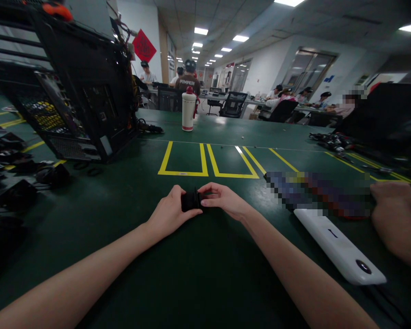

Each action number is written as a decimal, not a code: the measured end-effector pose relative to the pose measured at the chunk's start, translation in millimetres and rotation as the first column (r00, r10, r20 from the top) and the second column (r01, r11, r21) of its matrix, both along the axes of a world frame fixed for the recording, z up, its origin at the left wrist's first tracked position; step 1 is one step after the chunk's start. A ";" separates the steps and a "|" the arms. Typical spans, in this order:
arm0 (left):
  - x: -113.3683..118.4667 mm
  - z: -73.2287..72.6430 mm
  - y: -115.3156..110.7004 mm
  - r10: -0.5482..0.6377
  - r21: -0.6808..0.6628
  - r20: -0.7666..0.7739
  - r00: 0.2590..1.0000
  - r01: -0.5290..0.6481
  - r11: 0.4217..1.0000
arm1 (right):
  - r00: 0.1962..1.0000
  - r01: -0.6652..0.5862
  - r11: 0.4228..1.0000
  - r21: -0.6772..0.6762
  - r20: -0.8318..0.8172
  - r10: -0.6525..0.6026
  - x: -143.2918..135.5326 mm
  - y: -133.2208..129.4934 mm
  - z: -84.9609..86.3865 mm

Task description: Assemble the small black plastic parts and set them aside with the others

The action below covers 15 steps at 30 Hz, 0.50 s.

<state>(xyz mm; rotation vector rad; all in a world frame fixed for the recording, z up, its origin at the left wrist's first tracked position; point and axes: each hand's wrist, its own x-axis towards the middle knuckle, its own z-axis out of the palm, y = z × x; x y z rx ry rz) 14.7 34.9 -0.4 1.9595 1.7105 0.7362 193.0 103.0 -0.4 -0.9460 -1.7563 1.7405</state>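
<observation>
A small black part [191, 201] is held between both hands, just above or on the green table [192, 256]. My left hand [167, 210] is wrapped round its left side, with the thumb below it. The fingertips of my right hand [222, 198] pinch its right end, where a thin black rim stands up. Details of the part are too dark to make out. Beyond the hands, yellow tape rectangles [183, 173] mark the tabletop.
An open black computer case [89, 100] stands at the left, near several black parts [17, 194]. A white bottle [188, 112] stands farther back. To the right lie a white device [339, 246] and phones, beside another person's hand [395, 205].
</observation>
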 end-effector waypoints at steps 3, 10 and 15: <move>0.1 0.4 0.5 -0.001 -0.005 0.007 1.000 0.001 1.000 | 0.997 0.074 0.997 -0.028 0.020 -0.073 -0.8 1.2 -2.6; -0.7 -0.3 0.1 -0.006 0.009 0.001 1.000 0.006 1.000 | 0.997 0.046 0.999 0.027 0.056 -0.047 -2.0 0.6 -3.8; -0.9 -3.4 1.1 0.012 0.029 -0.039 0.999 -0.011 1.000 | 1.000 -0.014 0.998 0.054 -0.003 0.014 0.0 -1.4 1.4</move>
